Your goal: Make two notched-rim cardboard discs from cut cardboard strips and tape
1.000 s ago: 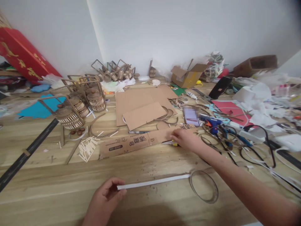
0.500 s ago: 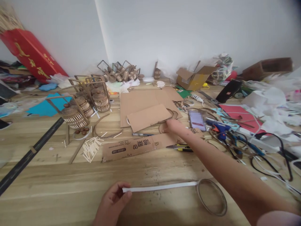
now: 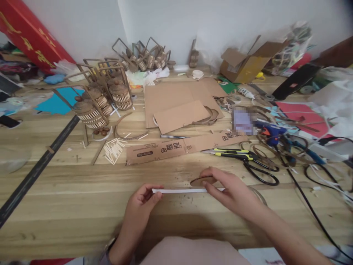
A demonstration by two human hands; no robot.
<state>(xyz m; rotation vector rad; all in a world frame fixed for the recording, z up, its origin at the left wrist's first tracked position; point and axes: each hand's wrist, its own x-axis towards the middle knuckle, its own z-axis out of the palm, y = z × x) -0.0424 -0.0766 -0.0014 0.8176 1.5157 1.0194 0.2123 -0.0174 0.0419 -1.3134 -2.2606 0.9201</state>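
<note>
My left hand [image 3: 145,206] pinches the free end of a narrow white strip [image 3: 182,190], which runs level to the right. Between the thumb and fingers of my right hand [image 3: 227,187] is a brown cardboard disc [image 3: 202,181], held just above the strip. The strip passes behind my right hand, where part of a coiled ring [image 3: 257,195] shows. A long printed cardboard piece [image 3: 176,149] lies beyond both hands. Close to my right hand are a yellow-and-black utility knife [image 3: 234,154] and black-handled scissors [image 3: 261,175].
Small lidded baskets [image 3: 120,95] with tall handles stand at the left, near a pile of pale sticks [image 3: 114,150]. Flat cardboard sheets [image 3: 171,95] lie in the middle. A blue glue gun [image 3: 273,134] and cables are at the right. An open carton [image 3: 248,62] stands at the back.
My right hand has come back from beside the cardboard sheets to the strip, bringing the cardboard disc. My left hand still pinches the strip. The view has tilted downward.
</note>
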